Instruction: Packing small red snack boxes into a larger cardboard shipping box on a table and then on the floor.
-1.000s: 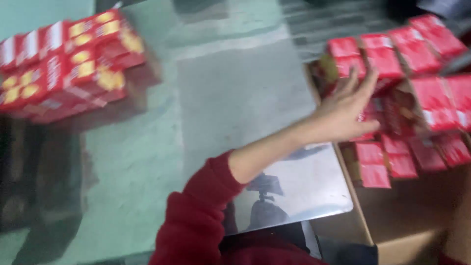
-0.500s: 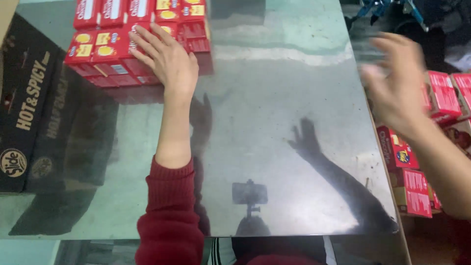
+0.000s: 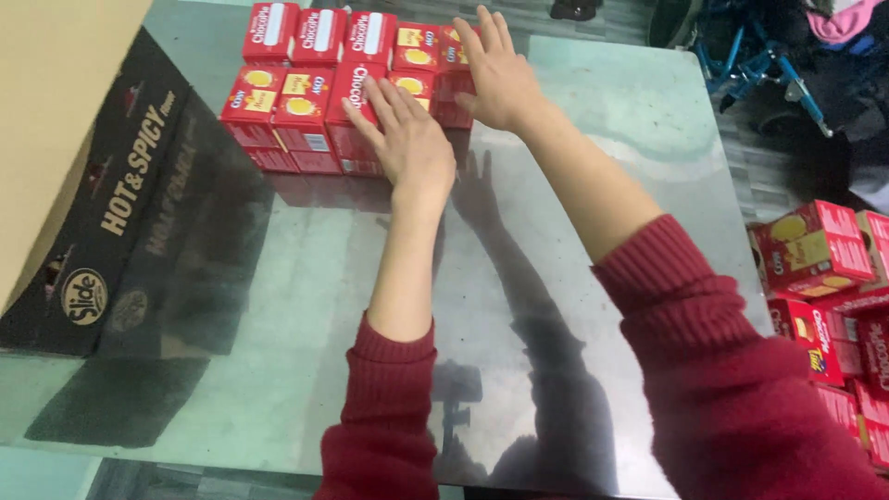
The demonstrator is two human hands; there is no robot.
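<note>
A block of small red snack boxes [image 3: 306, 88] is stacked in rows at the far side of a shiny metal table [image 3: 306, 278]. My left hand [image 3: 406, 137] lies flat, fingers spread, on the front right boxes of the stack. My right hand [image 3: 495, 74] presses flat against the stack's right end, fingers pointing away from me. Neither hand grips a box. Both arms wear dark red knit sleeves.
A big cardboard carton [image 3: 83, 185], tan on top with a black printed side, stands on the table's left part. More red snack boxes [image 3: 829, 287] are piled low at the right, beyond the table edge. A blue metal frame [image 3: 750, 56] stands at the far right.
My right hand has swung from the right side of the table over to the stack's right end. My left hand has stayed on the stack. The view has shifted slightly.
</note>
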